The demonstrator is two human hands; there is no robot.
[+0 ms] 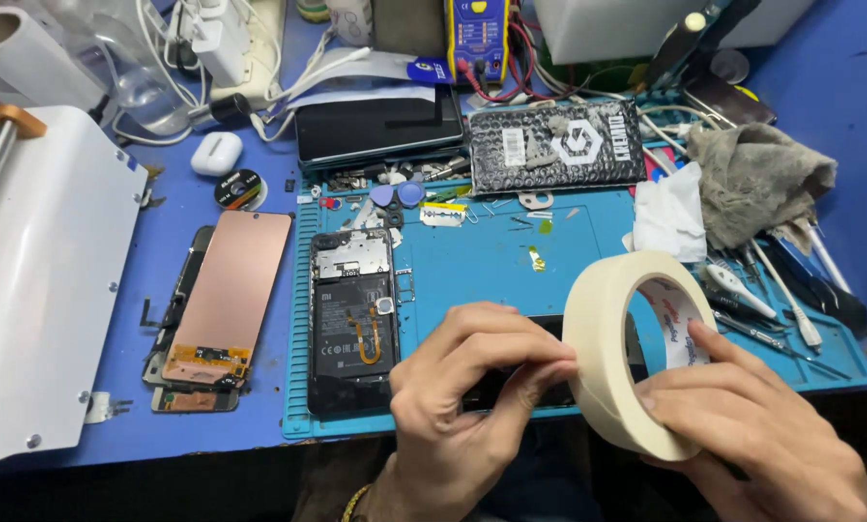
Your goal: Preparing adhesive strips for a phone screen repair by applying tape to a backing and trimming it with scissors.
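Observation:
My right hand (757,425) grips a wide roll of cream masking tape (603,338) from the right, holding it upright over the near edge of the blue work mat (491,251). The fingertips of my left hand (462,396) pinch at the roll's outer surface on its left side. Under my hands lies a dark flat part (496,387), mostly hidden. To the left on the mat rests an opened phone (351,324) with its battery and circuit board showing.
A copper-backed screen panel (226,290) lies left of the mat on the blue table. A white machine (37,280) fills the far left. A black bubble-wrap pouch (554,145), a dark tablet (380,126), a multimeter (477,39), grey rag (757,174) and tools (772,300) crowd the back and right.

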